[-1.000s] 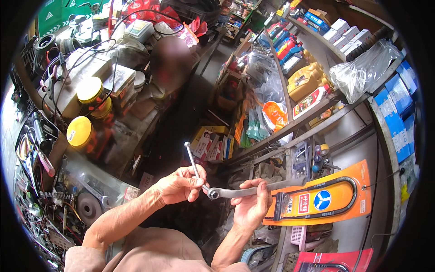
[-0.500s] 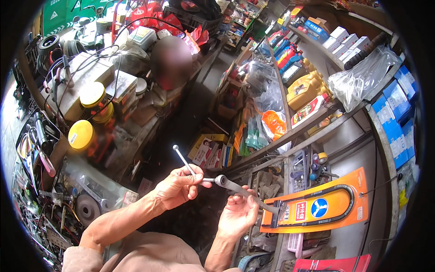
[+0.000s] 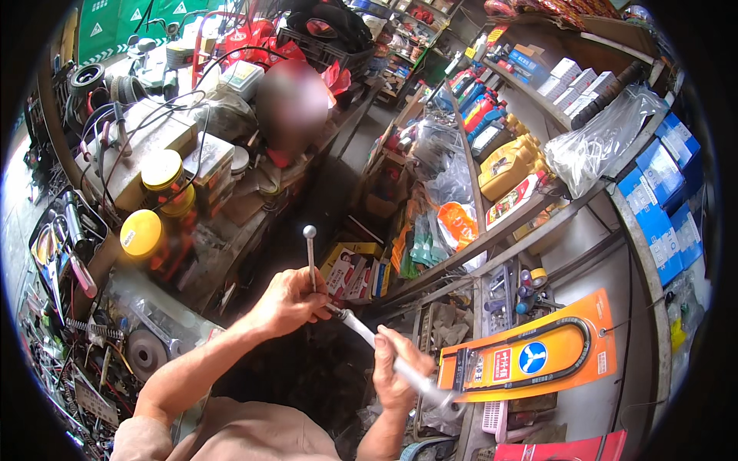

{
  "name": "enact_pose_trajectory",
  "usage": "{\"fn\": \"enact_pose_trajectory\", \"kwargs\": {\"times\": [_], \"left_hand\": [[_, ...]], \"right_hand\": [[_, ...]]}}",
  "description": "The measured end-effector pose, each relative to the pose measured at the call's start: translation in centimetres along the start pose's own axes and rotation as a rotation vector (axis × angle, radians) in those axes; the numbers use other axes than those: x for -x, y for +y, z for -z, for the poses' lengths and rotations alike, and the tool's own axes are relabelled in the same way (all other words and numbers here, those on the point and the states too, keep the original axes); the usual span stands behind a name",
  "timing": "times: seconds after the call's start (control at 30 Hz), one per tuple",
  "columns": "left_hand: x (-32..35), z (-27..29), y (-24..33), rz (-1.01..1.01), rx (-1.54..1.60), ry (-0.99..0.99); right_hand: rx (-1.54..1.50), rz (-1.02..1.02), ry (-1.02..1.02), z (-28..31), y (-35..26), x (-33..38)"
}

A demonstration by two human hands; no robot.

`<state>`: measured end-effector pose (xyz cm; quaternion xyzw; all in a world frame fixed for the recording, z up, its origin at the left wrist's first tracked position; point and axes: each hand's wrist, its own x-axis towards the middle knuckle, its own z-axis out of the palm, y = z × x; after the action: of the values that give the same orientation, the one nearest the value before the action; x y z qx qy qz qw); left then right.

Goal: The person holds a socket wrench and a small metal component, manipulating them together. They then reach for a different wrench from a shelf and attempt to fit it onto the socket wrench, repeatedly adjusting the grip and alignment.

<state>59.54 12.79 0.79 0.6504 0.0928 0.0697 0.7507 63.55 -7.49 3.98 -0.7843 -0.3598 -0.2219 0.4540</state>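
Your left hand (image 3: 288, 303) was closed around the thin metal rod (image 3: 310, 253), its ball tip upward, while your right hand (image 3: 396, 373) gripped the long metal wrench (image 3: 421, 381) (blurred at its lower end). Your hands stood apart, the wrench slanting between them, near the orange package (image 3: 565, 349).

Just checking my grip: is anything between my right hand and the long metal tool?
Nothing visible. The long metal tool lies directly in your right hand; the orange package shows near its lower end, not between them.
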Motion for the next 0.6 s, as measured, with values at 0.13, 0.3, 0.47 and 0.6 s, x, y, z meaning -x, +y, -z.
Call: {"fn": "enact_pose_trajectory", "kwargs": {"times": [0.13, 0.3, 0.47, 0.6], "left_hand": [[0.4, 2.1, 0.0, 0.077, 0.082, -0.382], [0.6, 2.4, 1.7, 0.073, 0.185, -0.576], [0.6, 1.2, 1.9, -0.029, 0.486, -0.293], [0.1, 0.7, 0.4, 0.017, 0.532, 0.014]], "right_hand": [[-0.24, -0.457, -0.169, 2.0, 0.0, -2.8], [-1.213, -0.76, -0.307, 2.8, 5.5, -3.5], [-1.899, -1.046, -0.028, -2.3, 7.8, 1.8], [-1.872, -1.043, 0.146, -4.6, 6.5, 5.1]]}}
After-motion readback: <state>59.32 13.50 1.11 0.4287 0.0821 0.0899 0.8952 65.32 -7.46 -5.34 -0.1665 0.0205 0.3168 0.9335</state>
